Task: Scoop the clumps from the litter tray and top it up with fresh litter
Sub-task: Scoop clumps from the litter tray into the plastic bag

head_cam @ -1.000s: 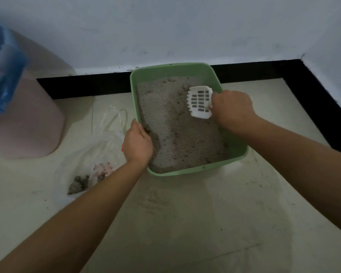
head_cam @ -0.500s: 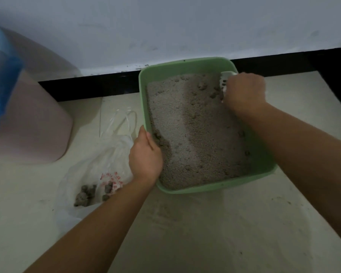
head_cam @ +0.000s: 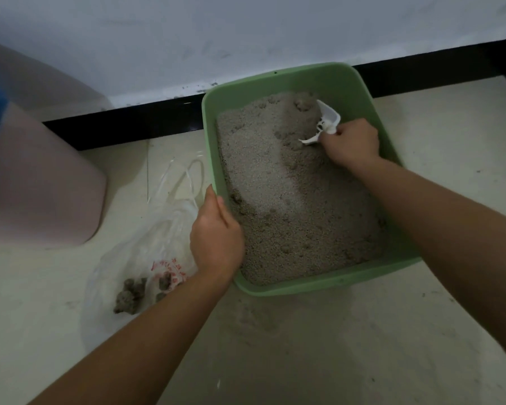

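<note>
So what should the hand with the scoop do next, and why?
Probably slide the white scoop under the clump at the far end and lift it. The right hand holds the scoop in the litter beside that clump, while the left hand grips the green tray by its rim.

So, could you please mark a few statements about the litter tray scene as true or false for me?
1. The right hand grips the white scoop at the far end of the litter tray. True.
2. Clumps lie in the plastic bag left of the tray. True.
3. The left hand holds the bag open. False: it grips the tray's left rim.
4. The scoop is over the bag. False: it is over the litter inside the tray.
</note>
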`<state>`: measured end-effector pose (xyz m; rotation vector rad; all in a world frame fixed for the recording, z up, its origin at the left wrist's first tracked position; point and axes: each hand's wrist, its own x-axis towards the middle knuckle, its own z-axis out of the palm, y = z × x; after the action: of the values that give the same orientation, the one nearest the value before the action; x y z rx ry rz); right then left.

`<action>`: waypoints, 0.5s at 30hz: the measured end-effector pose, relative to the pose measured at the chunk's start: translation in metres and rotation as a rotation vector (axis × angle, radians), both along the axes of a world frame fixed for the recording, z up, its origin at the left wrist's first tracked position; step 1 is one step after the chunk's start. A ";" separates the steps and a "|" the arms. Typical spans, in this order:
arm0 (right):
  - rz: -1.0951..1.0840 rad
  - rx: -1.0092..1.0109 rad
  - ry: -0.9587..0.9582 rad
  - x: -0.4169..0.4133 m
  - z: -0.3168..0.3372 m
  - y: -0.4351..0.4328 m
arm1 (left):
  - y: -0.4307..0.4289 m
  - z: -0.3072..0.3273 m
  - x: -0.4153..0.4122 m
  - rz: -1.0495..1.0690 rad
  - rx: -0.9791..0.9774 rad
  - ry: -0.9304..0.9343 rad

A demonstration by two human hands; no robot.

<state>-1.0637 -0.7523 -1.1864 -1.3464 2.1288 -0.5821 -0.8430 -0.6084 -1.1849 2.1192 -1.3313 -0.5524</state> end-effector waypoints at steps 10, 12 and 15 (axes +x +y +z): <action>0.013 -0.187 -0.311 0.009 -0.008 0.020 | -0.002 -0.004 0.002 0.017 0.010 -0.011; 0.073 -0.189 -0.306 0.009 -0.002 0.028 | -0.002 0.000 0.000 0.013 0.017 0.007; 0.112 -0.183 -0.316 0.004 -0.001 0.048 | -0.001 0.002 0.000 0.002 0.014 0.039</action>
<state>-1.0594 -0.7045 -1.1872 -1.3576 1.7704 -0.8961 -0.8427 -0.6097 -1.1830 2.1099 -1.3068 -0.6008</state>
